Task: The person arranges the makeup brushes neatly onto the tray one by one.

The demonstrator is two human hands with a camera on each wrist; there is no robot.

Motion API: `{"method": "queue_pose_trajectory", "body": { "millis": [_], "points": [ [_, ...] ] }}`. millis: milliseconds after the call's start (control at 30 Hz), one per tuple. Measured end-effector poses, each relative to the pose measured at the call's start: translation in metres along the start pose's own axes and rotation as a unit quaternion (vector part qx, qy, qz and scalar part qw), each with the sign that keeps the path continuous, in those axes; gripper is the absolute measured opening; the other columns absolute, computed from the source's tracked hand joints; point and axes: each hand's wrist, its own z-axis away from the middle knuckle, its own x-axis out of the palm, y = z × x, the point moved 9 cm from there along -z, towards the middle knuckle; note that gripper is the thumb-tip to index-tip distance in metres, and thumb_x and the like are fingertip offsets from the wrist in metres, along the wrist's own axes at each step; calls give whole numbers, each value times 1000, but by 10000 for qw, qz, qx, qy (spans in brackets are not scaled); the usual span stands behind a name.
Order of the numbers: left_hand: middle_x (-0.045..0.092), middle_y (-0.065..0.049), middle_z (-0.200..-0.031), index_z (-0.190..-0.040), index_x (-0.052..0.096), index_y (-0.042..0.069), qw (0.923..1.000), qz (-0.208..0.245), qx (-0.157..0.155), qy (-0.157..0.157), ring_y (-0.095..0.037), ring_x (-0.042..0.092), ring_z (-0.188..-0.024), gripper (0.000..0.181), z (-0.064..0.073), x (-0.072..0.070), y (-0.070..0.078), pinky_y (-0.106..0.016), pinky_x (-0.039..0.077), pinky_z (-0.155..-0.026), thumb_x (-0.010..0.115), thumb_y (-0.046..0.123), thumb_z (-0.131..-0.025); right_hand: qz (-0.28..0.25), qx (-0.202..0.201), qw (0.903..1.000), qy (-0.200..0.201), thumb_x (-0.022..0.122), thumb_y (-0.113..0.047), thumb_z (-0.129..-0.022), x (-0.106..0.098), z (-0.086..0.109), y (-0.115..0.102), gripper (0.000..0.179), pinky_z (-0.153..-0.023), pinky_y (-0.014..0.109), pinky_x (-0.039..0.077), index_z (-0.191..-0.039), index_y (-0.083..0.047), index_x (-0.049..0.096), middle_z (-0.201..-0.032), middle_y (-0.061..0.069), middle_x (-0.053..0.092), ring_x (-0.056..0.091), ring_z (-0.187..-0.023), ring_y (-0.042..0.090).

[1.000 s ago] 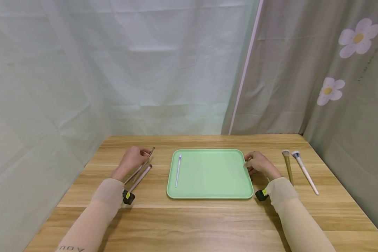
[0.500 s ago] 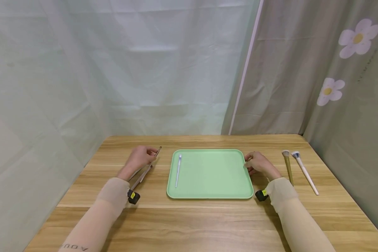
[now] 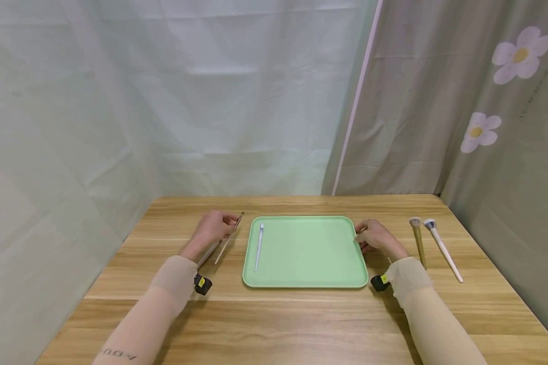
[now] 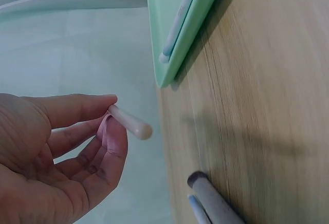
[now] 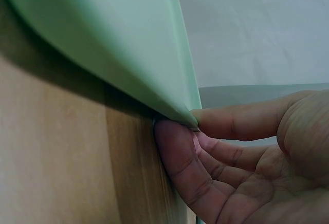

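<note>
My left hand (image 3: 213,228) pinches a slender makeup brush (image 4: 131,122) between thumb and fingertips, just left of the tray. The brush's pale handle end points toward the left wrist camera, and in the head view its dark tip leans up and right. A light green tray (image 3: 308,253) lies mid-table, bearing one thin white makeup brush (image 3: 259,248) along its left side. My right hand (image 3: 375,236) grips the tray's right edge, thumb on the rim (image 5: 193,116) and a finger under it.
Beneath my left wrist more makeup brushes lie on the table, one thick and greyish (image 4: 213,198), one with a blue end (image 4: 197,207). On the right rest an olive-handled brush (image 3: 418,244) and a white-handled brush (image 3: 444,253). Curtains (image 3: 255,101) hang behind the table.
My left hand has moved right toward the tray with the pinched brush, away from the brushes on the table. The right hand and the tray have stayed put.
</note>
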Motion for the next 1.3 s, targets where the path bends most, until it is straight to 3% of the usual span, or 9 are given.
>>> {"method": "queue_pose_trajectory", "body": {
  "millis": [467,800,1133,1300],
  "points": [
    [74,-12,-98,-124,72,-3,9998,-26,195,98,-14,64,-71,32,-7,17,22,-23,52,-61,73,1,-93,17,-9,10000,-20,61,4,-92,-1,-1,0,39,-62,34,61,-127,17,52,-89,15,60,61,-71,21],
    [73,-11,-97,-124,73,-2,9997,222,95,44,-15,67,-72,32,-9,28,30,-29,60,-67,75,-1,-92,-4,13,10000,-44,60,4,-93,1,1,-1,38,-63,34,61,-127,17,52,-90,15,61,62,-71,22],
    [74,-9,-90,-122,74,0,9992,268,124,264,-11,64,-62,32,-12,38,40,-21,51,-56,77,0,-90,-9,24,10000,-51,60,4,-94,0,4,-2,38,-62,33,60,-128,17,52,-89,15,60,61,-71,21],
    [73,-10,-93,-126,72,2,9989,399,44,245,-15,68,-67,35,-13,47,41,-26,57,-60,76,0,-92,7,34,10000,-52,60,3,-94,1,3,0,38,-62,34,60,-129,17,52,-89,15,60,61,-71,22]
  ]
}}
